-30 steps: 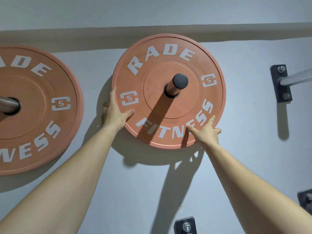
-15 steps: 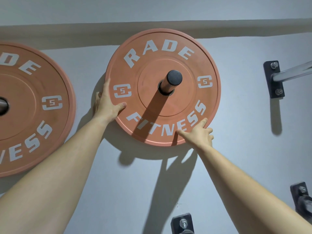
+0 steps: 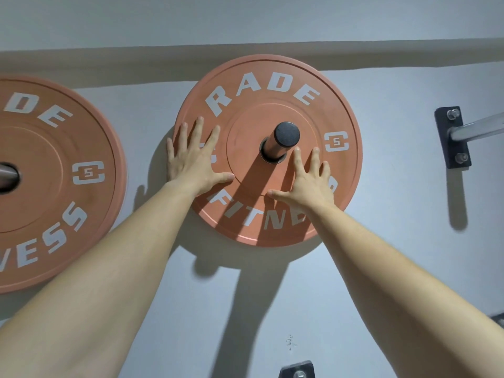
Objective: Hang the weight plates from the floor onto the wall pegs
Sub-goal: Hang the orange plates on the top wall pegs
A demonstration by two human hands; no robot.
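Note:
An orange weight plate (image 3: 272,105) with white lettering hangs on a wall peg (image 3: 282,139) that sticks out through its centre hole. My left hand (image 3: 192,159) lies flat with spread fingers on the plate's left side. My right hand (image 3: 308,184) presses flat on the plate's face just below and right of the peg. A second orange plate (image 3: 54,181) hangs on another peg (image 3: 8,175) at the left edge of view.
A bare peg (image 3: 480,129) on a black bracket (image 3: 452,137) juts from the grey wall at the right. Another black bracket (image 3: 297,371) shows at the bottom edge, and part of a further one (image 3: 497,319) at the lower right.
Both hands left the plate's rim and now lie flat on its face, fingers spread. The view has shifted a little, so the plate sits lower in the frame.

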